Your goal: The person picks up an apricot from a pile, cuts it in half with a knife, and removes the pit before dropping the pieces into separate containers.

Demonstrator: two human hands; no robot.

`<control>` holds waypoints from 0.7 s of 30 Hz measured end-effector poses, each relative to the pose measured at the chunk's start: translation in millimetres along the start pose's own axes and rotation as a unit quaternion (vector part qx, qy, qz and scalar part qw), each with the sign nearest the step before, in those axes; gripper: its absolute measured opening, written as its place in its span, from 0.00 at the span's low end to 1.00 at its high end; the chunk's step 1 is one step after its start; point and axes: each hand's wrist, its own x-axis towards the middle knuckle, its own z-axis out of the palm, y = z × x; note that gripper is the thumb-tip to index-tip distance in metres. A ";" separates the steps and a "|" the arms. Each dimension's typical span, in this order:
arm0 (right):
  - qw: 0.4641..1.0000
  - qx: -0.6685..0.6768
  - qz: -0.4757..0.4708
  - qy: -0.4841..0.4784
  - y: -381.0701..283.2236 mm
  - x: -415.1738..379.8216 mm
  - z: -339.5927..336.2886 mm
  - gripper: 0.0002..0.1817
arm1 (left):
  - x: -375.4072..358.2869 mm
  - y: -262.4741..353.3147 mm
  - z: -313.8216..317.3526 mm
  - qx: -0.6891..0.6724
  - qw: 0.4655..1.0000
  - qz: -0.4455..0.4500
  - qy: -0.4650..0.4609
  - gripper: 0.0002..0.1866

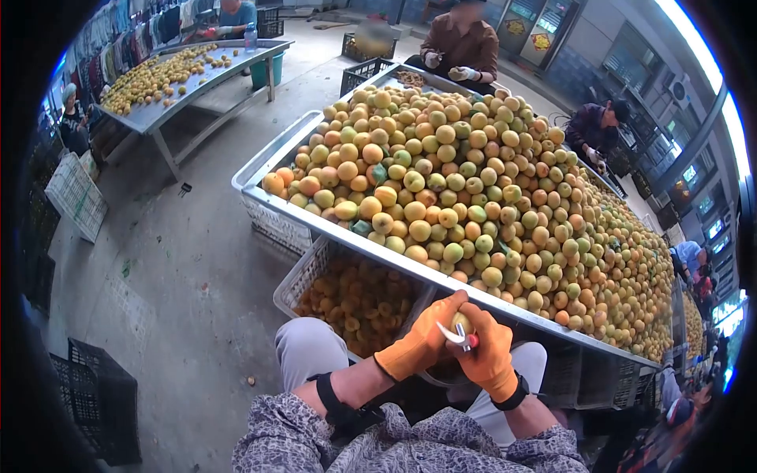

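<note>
Both my hands wear orange gloves and meet at the near edge of a metal table heaped with yellow-orange fruit. Between them is one fruit, partly hidden by the fingers. My left hand is closed around its left side. In my right hand is a small tool with a curved pale blade and a bit of red, held against the fruit. Below my left hand, a crate holds split fruit.
Co-workers sit along the far side, one in a brown shirt, another in dark clothing. A second metal table with fruit stands at the upper left. Black crates are at the lower left, a white crate above them.
</note>
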 end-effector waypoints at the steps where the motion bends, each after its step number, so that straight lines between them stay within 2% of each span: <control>1: 0.999 0.033 0.028 0.001 -6.1 0.6 1.7 0.26 | -0.3 -13.8 5.2 0.058 0.992 0.085 0.074 0.23; 2: 0.999 0.034 0.031 -0.004 -7.6 0.6 6.8 0.26 | -0.2 -31.1 11.7 0.115 0.968 0.168 0.145 0.19; 3: 0.996 0.075 0.045 0.024 -7.3 0.8 12.4 0.25 | 1.5 -37.4 14.7 0.112 0.969 0.164 0.144 0.19; 4: 0.990 0.116 0.062 0.054 -7.5 0.2 16.9 0.24 | 3.4 -43.2 17.8 -0.078 0.987 0.024 0.137 0.16; 5: 0.987 0.130 0.070 0.057 -7.9 1.2 20.1 0.26 | 5.4 -44.9 18.7 -0.262 0.950 -0.119 0.123 0.14; 6: 0.987 0.131 0.076 0.058 -11.5 5.0 21.9 0.26 | 6.4 -27.4 10.8 -0.155 0.975 -0.109 0.113 0.16; 8: 0.974 0.187 0.077 0.106 -19.4 9.7 24.8 0.27 | 0.8 -1.0 8.9 -0.149 0.972 -0.017 0.181 0.14; 10: 0.949 0.252 0.172 0.078 -21.5 2.5 25.4 0.23 | 4.0 -1.8 10.4 -0.136 0.971 -0.012 0.198 0.12; 12: 0.901 0.341 0.239 0.121 -20.0 2.2 38.8 0.21 | 3.1 -2.7 12.4 -0.122 0.969 0.002 0.214 0.10; 13: 0.879 0.366 0.267 0.148 -24.8 4.5 42.6 0.19 | 2.8 -2.8 11.3 -0.082 0.971 0.019 0.224 0.09; 14: 0.868 0.392 0.252 0.170 -21.0 5.1 48.1 0.22 | 5.6 -2.7 7.5 -0.040 0.970 0.042 0.237 0.07; 15: 0.827 0.462 0.292 0.129 -17.4 4.9 41.6 0.27 | 10.2 -10.5 -1.2 0.141 0.952 0.144 0.233 0.07; 16: 0.778 0.527 0.332 0.086 -15.4 2.9 35.1 0.33 | 12.9 -17.5 -7.7 0.136 0.952 0.143 0.232 0.15; 18: 0.745 0.576 0.311 0.127 -18.7 6.6 32.0 0.38 | 8.2 -4.6 -25.9 0.005 0.980 0.068 0.186 0.18; 19: 0.779 0.548 0.271 0.138 -14.2 3.9 31.6 0.39 | 4.1 9.6 -34.6 -0.143 0.978 -0.001 0.150 0.11; 20: 0.799 0.531 0.238 0.155 -12.5 3.8 32.8 0.39 | 6.4 12.2 -34.4 -0.057 0.979 0.075 0.180 0.17; 21: 0.798 0.526 0.255 0.145 -12.0 6.2 37.6 0.33 | 3.0 14.9 -43.9 -0.201 0.964 -0.022 0.173 0.19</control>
